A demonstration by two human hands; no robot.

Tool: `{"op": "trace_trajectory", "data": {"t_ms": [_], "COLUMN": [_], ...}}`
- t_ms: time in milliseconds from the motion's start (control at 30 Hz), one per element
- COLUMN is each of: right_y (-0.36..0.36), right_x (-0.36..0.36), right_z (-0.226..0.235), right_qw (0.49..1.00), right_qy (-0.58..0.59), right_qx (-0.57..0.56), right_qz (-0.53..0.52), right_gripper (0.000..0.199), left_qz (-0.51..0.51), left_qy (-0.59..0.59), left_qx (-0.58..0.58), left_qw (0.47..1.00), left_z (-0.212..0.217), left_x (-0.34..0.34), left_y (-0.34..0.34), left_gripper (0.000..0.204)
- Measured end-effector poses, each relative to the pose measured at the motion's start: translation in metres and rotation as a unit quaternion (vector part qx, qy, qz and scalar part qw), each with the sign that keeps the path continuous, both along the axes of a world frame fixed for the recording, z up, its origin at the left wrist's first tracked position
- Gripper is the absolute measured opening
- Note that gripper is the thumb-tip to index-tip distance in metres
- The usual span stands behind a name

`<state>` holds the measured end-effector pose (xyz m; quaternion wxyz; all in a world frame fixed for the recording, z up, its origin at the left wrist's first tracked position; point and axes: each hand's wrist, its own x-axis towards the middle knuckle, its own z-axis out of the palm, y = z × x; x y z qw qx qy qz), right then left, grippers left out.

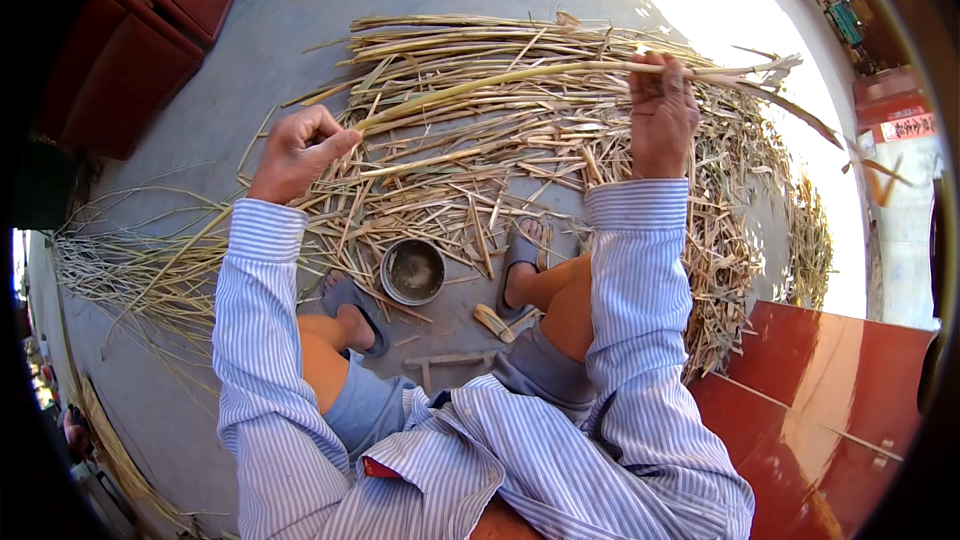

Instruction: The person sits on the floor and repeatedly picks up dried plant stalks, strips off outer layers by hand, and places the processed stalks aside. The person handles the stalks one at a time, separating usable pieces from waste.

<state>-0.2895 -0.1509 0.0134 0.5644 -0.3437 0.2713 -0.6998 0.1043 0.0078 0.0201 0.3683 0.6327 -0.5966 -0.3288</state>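
Note:
A long pale-green dry plant stalk [450, 91] is stretched between my two hands, level and slightly bowed. My left hand [290, 152] is closed, thumb against curled fingers, around the stalk's left end. The fingers of my right hand [662, 118] are bent around the stalk near its thicker right end, where dry leaf strips [780, 98] splay out. Below lies a wide heap of stalks [480, 125], long ones laid side by side at the back and short broken pieces nearer my feet.
A round metal bowl [387, 285] stands between my sandalled feet. Beside it lie a small wooden piece [492, 323] and a low wooden frame [450, 359]. Thin branching stalks [150, 260] spread at left. Leaf scraps [725, 270] pile at right, near a red panel [800, 380]. Red cabinets [140, 40] stand far left.

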Motion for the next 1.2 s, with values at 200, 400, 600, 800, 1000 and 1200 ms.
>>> {"op": "trace_trajectory", "data": {"t_ms": [200, 400, 600, 800, 1000, 1200], "right_y": [-0.009, 0.023, 0.029, 0.028, 0.028, 0.021], "right_x": [-0.023, 0.034, 0.053, 0.061, 0.068, 0.061], "right_z": [-0.023, -0.006, -0.014, -0.017, -0.018, -0.010], "right_qw": [0.992, 0.976, 0.989, 0.989, 0.989, 0.988], "right_qy": [-0.079, -0.021, 0.049, 0.040, 0.049, 0.101], "right_qx": [0.087, 0.107, 0.091, 0.119, 0.122, 0.110], "right_qz": [-0.043, 0.190, 0.107, 0.071, 0.073, 0.025], "right_gripper": [0.032, 0.031, 0.020, 0.019, 0.019, 0.025], "left_qz": [-0.038, -0.025, -0.010, 0.004, 0.017, 0.008], "left_qy": [-0.018, 0.026, 0.011, -0.107, -0.178, -0.248], "left_qx": [0.008, 0.014, -0.042, -0.164, -0.206, -0.193], "left_qw": [0.999, 0.999, 0.999, 0.981, 0.962, 0.949], "left_z": [-0.008, -0.017, -0.019, -0.015, -0.012, -0.015], "left_x": [-0.029, -0.046, -0.047, -0.055, -0.051, -0.040], "left_y": [-0.009, -0.023, -0.020, -0.011, -0.003, -0.003], "left_gripper": [0.024, 0.028, 0.028, 0.023, 0.023, 0.031]}}
